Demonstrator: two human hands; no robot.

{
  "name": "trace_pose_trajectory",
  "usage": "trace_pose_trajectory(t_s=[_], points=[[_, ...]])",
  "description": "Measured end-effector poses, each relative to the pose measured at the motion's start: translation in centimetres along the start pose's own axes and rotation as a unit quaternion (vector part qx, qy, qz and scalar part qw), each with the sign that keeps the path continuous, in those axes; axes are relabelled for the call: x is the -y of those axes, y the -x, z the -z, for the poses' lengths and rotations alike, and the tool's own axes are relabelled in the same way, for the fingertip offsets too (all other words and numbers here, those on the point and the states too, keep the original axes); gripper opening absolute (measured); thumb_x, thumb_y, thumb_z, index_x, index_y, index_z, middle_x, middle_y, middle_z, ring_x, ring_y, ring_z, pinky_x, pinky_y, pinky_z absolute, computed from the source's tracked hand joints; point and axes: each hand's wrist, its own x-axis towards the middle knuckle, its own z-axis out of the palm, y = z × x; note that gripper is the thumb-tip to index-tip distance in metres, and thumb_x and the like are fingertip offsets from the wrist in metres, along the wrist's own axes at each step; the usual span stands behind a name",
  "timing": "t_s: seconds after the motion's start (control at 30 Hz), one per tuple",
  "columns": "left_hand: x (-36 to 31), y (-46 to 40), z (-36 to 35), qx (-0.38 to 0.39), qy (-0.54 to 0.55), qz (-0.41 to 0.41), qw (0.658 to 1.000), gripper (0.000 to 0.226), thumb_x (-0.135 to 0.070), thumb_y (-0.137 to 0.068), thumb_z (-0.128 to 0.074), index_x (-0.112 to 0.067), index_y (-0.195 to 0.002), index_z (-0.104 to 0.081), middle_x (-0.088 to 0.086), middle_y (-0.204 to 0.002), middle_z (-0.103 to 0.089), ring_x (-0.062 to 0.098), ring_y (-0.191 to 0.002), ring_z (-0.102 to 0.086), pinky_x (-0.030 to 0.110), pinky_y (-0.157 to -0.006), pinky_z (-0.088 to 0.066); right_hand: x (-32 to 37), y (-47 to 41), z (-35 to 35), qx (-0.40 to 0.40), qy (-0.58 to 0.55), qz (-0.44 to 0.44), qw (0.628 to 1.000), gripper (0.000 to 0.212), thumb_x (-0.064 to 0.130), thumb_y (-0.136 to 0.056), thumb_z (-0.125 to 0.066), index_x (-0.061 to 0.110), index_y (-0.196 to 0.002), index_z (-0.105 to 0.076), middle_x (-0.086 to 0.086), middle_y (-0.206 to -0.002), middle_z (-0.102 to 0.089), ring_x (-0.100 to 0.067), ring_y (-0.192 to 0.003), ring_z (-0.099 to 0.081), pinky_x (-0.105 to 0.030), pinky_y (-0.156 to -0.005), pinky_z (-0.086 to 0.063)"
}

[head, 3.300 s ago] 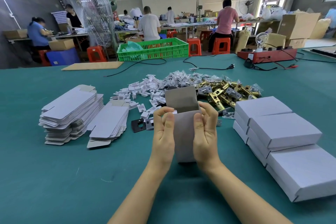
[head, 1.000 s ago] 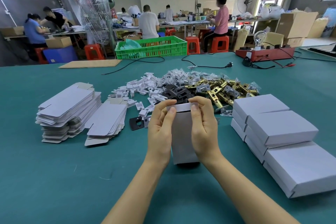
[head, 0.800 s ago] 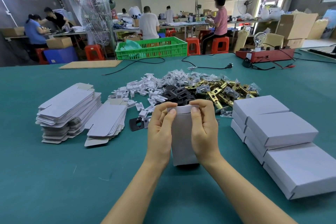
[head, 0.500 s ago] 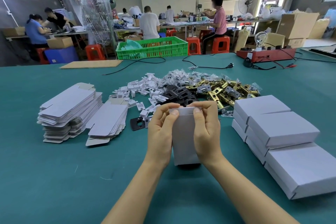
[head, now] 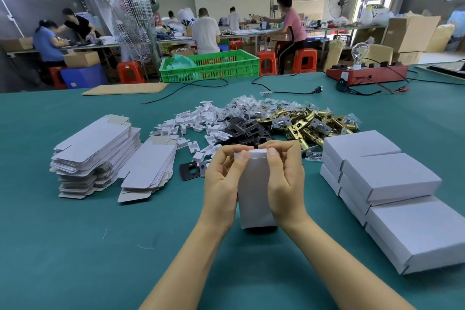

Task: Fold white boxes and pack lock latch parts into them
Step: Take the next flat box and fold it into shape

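box in hand: we hold a small white cardboard box (head: 254, 191) standing on end on the teal felt-covered table (head: 75, 246), near edge, centre
left hand: our left hand (head: 222, 184) wraps the box's left side, fingers curled round it, thumb on the front face near the top
right hand: our right hand (head: 285, 181) grips the right side the same way, thumb near the top edge
top flap: looks folded down flush; we judge this end is being tucked shut, seat not confirmed
contents: can't tell whether parts are inside
done: a stack of closed white cardboard boxes (head: 387, 184) sits to the right, just beside our right forearm; we take those as finished
blanks left: two piles of flat white die-cut box blanks (head: 100, 153) on the left, plenty to fold
parts left: heap of brass-coloured metal latch bodies (head: 312, 123), black metal strike plates (head: 245, 129), small white plastic clips (head: 198, 126) and clear bagged screws (head: 247, 106) behind the box, well stocked
progress: early by our estimate, unfolded blanks and loose parts far outnumber closed boxes
next: check the flap, add the box to the right stack
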Motion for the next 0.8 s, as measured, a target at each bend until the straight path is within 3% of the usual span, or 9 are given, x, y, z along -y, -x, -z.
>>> trace_pose_trajectory(t_s=[0.2,0.3,0.37,0.53,0.7,0.8], points=[[0.3,0.0,-0.1,-0.012,-0.034,-0.013,0.999,0.015,-0.037,-0.089,-0.059,-0.029,-0.086,-0.071,0.004,-0.099,-0.071,0.018,-0.091,-0.062,0.042,-0.083,-0.049,0.0,-0.1,0.1,0.001,0.005,-0.004,1.0,0.006,0.026,-0.093,-0.046,0.023,-0.092,-0.051,0.002,-0.09,-0.062,-0.012,-0.083,-0.059,-0.024,-0.074,-0.047],[0.5,-0.1,-0.2,-0.02,-0.044,-0.019,0.999,0.017,-0.035,-0.09,-0.057,-0.025,-0.087,-0.07,0.002,-0.101,-0.071,0.016,-0.094,-0.062,0.043,-0.088,-0.048,0.1,-0.1,0.1,0.002,0.008,0.004,1.0,0.012,0.037,-0.089,-0.046,0.026,-0.091,-0.05,0.006,-0.09,-0.061,-0.007,-0.081,-0.058,-0.018,-0.072,-0.045],[0.7,-0.1,-0.2,-0.021,-0.047,-0.021,0.998,0.018,-0.032,-0.09,-0.056,-0.019,-0.09,-0.068,0.001,-0.102,-0.071,0.015,-0.096,-0.062,0.041,-0.09,-0.047,0.0,-0.1,0.1,0.003,0.01,0.004,1.0,0.008,0.033,-0.09,-0.046,0.026,-0.091,-0.05,0.007,-0.091,-0.06,-0.006,-0.082,-0.057,-0.016,-0.073,-0.043],[0.8,0.1,-0.4,-0.02,-0.054,-0.044,0.997,0.018,-0.025,-0.09,-0.051,-0.017,-0.103,-0.061,-0.009,-0.096,-0.068,0.006,-0.093,-0.061,0.021,-0.083,-0.048,-0.1,-0.1,0.1,0.001,-0.001,-0.005,1.0,0.006,0.022,-0.088,-0.045,0.026,-0.092,-0.047,0.001,-0.092,-0.061,-0.008,-0.084,-0.057,-0.018,-0.074,-0.044],[0.6,0.5,-0.3,0.016,-0.096,-0.049,0.994,0.019,-0.031,-0.091,-0.054,-0.025,-0.109,-0.059,-0.018,-0.099,-0.066,0.003,-0.092,-0.06,0.019,-0.079,-0.047,0.5,-1.1,0.6,-0.05,-0.01,-0.012,0.999,0.015,0.014,-0.088,-0.039,0.027,-0.09,-0.046,-0.001,-0.09,-0.056,-0.016,-0.083,-0.055,-0.032,-0.073,-0.046],[1.0,1.0,-0.2,0.06,-0.201,-0.071,0.975,0.029,-0.024,-0.087,-0.059,-0.027,-0.115,-0.059,-0.01,-0.113,-0.066,0.008,-0.105,-0.06,0.021,-0.089,-0.045,0.6,-2.0,1.5,-0.091,-0.048,-0.022,0.994,0.015,0.011,-0.085,-0.039,0.025,-0.088,-0.046,0.002,-0.086,-0.054,-0.01,-0.078,-0.051,-0.026,-0.071,-0.042]])
